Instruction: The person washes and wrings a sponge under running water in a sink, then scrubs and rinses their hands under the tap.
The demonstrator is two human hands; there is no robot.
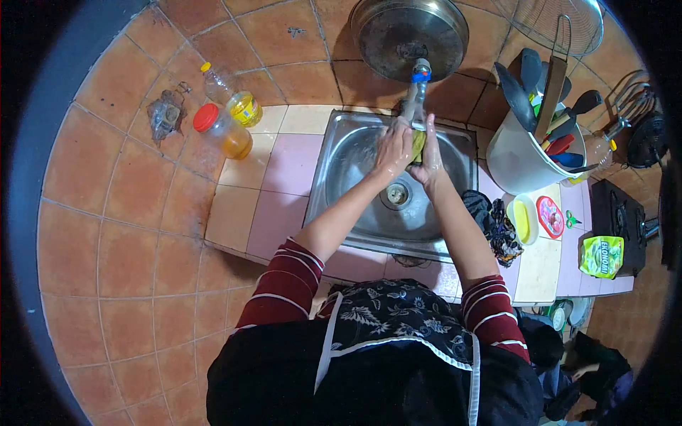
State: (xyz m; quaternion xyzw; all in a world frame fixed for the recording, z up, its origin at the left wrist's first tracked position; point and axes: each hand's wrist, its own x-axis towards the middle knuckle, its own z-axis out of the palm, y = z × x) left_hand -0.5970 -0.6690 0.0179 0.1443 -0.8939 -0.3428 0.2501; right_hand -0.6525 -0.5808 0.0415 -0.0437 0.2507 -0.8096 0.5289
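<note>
Over the steel sink [320,181], both hands are together beneath the tap [421,71], which has a blue band. Between them is a yellow-green object [419,147], mostly covered, so its kind cannot be made out. My left hand [393,150] presses on its left side, with the fingers close together. From the right, my right hand [430,160] holds it against the palm, fingers pointing up toward the tap. Both hands look wet. Below them the drain [395,194] shows in the basin.
A white bucket [522,160] of utensils stands right of the sink, near a yellow sponge in a tub [524,219] and a dark crumpled cloth [501,227]. Left are a red-lidded jar [226,131] and an oil bottle [241,103]. Another person [600,366] is at lower right.
</note>
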